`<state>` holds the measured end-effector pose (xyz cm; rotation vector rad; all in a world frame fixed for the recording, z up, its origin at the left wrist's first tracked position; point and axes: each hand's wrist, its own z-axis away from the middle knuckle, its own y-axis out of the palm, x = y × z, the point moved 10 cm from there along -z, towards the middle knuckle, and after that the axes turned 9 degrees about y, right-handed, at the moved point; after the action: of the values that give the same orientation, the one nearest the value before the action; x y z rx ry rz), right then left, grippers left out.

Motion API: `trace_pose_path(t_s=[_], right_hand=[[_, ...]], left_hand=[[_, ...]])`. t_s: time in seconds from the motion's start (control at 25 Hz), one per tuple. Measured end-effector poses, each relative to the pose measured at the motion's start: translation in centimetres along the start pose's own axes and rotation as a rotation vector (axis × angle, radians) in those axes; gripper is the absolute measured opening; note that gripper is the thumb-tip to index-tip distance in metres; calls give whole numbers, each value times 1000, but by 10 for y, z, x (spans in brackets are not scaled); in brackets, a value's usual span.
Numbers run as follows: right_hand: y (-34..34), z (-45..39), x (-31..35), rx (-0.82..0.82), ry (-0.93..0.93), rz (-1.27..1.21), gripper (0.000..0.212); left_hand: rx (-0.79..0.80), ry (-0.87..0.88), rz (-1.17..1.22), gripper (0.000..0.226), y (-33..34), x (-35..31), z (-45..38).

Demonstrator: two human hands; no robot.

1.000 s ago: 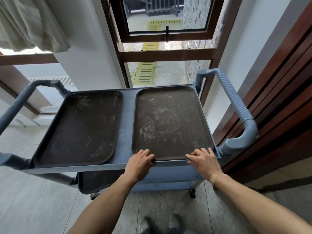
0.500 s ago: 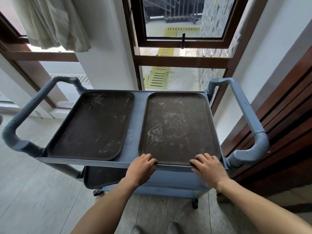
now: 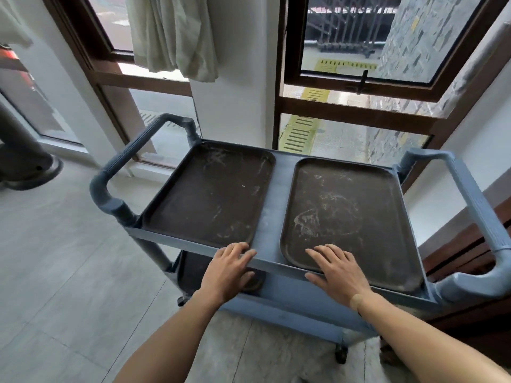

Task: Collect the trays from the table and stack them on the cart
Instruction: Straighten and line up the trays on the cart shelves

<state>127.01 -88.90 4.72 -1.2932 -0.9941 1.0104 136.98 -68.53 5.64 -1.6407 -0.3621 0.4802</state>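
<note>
Two dark trays lie side by side on the blue cart's top shelf, my left hand flat, fingers spread, by the left tray, my right hand open, palm down on the right tray.

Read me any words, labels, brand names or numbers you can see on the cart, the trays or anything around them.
None can be read. The two dark trays, left tray and right tray, carry only pale scuff marks, not lettering. The blue cart shows no label or brand. The yellow slotted grate outside the window has no writing.
</note>
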Motion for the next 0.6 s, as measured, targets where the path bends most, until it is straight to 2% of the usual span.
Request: trace_pose_path(t_s=[0.2, 0.36, 0.6], right_hand=[[-6, -10, 113, -46, -51, -52, 61], [-10, -3, 206, -132, -172, -75, 55], [20, 7, 269, -80, -245, -68, 47]], left_hand=[[-4, -96, -16, 55, -10, 78, 87], [35, -157, -22, 54, -5, 129, 142], [67, -205, 34, 54, 26, 163, 179]])
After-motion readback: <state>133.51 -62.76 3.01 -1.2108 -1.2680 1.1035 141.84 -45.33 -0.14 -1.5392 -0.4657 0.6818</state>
